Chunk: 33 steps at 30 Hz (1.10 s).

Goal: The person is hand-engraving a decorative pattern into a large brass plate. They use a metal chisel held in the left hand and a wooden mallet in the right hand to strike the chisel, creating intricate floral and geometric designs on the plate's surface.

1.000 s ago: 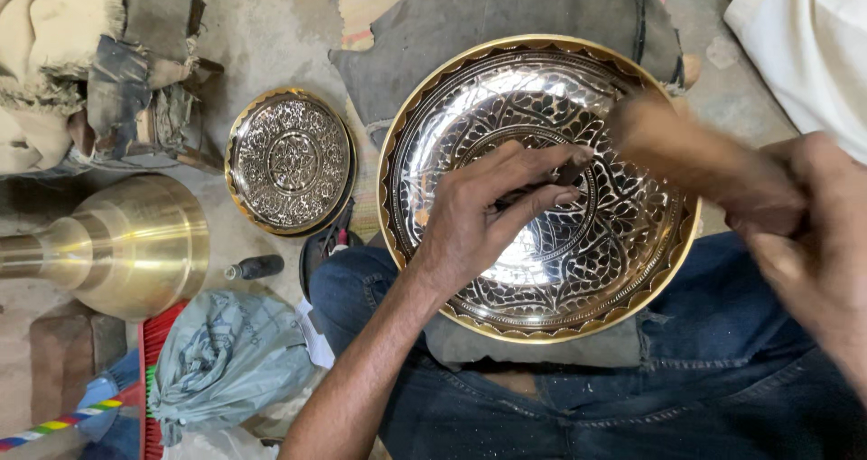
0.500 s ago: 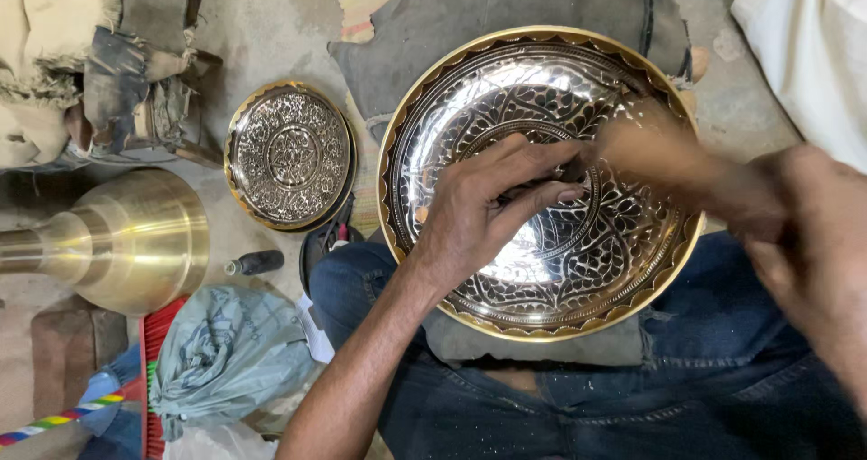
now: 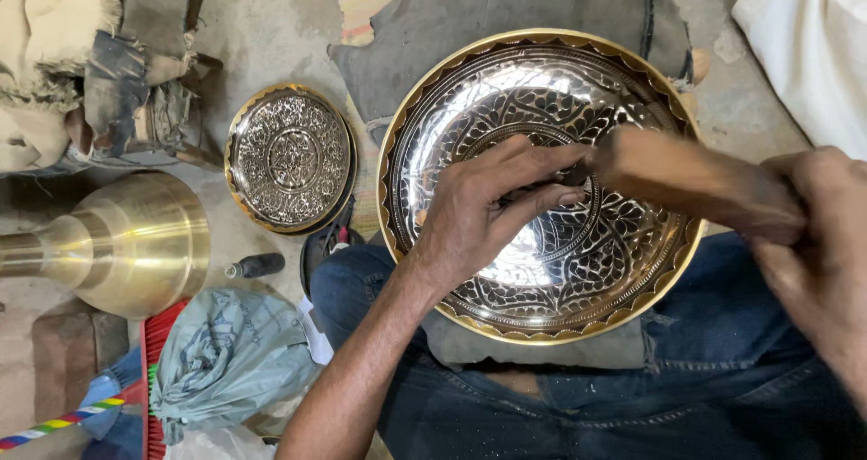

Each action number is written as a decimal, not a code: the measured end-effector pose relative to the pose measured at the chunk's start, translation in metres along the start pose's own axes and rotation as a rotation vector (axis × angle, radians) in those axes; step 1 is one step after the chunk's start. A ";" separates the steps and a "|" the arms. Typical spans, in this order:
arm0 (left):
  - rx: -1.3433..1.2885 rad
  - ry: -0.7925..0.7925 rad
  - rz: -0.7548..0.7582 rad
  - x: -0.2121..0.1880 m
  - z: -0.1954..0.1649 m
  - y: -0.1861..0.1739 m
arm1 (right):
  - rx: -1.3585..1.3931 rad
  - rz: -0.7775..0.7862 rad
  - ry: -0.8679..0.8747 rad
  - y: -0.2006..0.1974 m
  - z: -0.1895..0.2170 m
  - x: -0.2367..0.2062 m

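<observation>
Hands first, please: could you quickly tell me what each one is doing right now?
Left hand: resting in the large engraved metal bowl, fingertips pinched on a small dark tool I cannot identify.
Right hand: shut on a wooden handle, blurred.

A small engraved plate [image 3: 291,157] lies on the floor [image 3: 271,27], a brass bell-shaped piece [image 3: 126,243] left of it, a small dark bottle [image 3: 256,266] between, a crumpled grey bag [image 3: 226,356] below.

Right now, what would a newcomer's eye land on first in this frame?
The large engraved brass bowl with its gold rim, resting on the person's lap at centre. The left hand presses a small tool into it while the right hand swings a blurred wooden mallet. A smaller engraved plate lies on the floor to the left.
</observation>
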<state>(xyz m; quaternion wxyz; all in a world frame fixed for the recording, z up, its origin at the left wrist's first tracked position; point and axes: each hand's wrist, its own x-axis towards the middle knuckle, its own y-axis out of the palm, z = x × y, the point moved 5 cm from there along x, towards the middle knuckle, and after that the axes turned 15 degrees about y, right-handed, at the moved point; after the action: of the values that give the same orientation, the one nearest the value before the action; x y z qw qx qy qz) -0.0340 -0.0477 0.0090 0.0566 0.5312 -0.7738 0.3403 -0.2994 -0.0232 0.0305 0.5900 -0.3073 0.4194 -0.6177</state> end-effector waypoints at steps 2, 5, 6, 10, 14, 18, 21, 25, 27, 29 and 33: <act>0.010 -0.001 0.014 -0.001 0.000 0.000 | 0.151 -0.040 -0.051 -0.001 0.002 0.001; 0.011 0.043 -0.002 0.000 0.000 -0.001 | -0.032 -0.067 -0.074 0.002 0.001 0.001; 0.007 0.058 -0.011 0.000 -0.001 -0.002 | -0.161 -0.063 -0.070 0.003 0.001 0.001; -0.004 0.026 0.003 0.001 0.000 -0.001 | 0.252 -0.028 -0.089 -0.002 0.004 0.000; -0.010 -0.014 0.035 0.001 -0.001 -0.002 | -0.008 -0.073 -0.031 -0.001 0.001 -0.001; 0.008 0.016 0.028 0.003 -0.004 -0.004 | -0.119 -0.029 -0.095 0.005 -0.010 -0.002; -0.058 -0.003 -0.012 0.002 -0.007 -0.004 | 0.135 -0.002 -0.013 0.006 -0.023 -0.001; -0.011 -0.098 -0.117 -0.003 -0.009 -0.002 | 0.204 -0.005 -0.097 -0.001 -0.010 0.000; 0.136 0.050 -0.113 -0.002 -0.018 -0.003 | 0.216 -0.048 -0.194 -0.009 0.006 -0.001; 0.034 -0.029 -0.120 -0.003 -0.013 -0.002 | 0.116 -0.057 -0.174 -0.014 0.017 0.001; -0.043 -0.084 -0.147 -0.005 -0.011 -0.004 | -0.069 -0.007 -0.072 -0.016 0.015 0.009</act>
<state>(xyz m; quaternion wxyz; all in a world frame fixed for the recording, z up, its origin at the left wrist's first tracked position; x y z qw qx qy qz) -0.0314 -0.0380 0.0172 0.0604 0.5991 -0.7415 0.2960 -0.2949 -0.0353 0.0509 0.5916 -0.3510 0.4177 -0.5936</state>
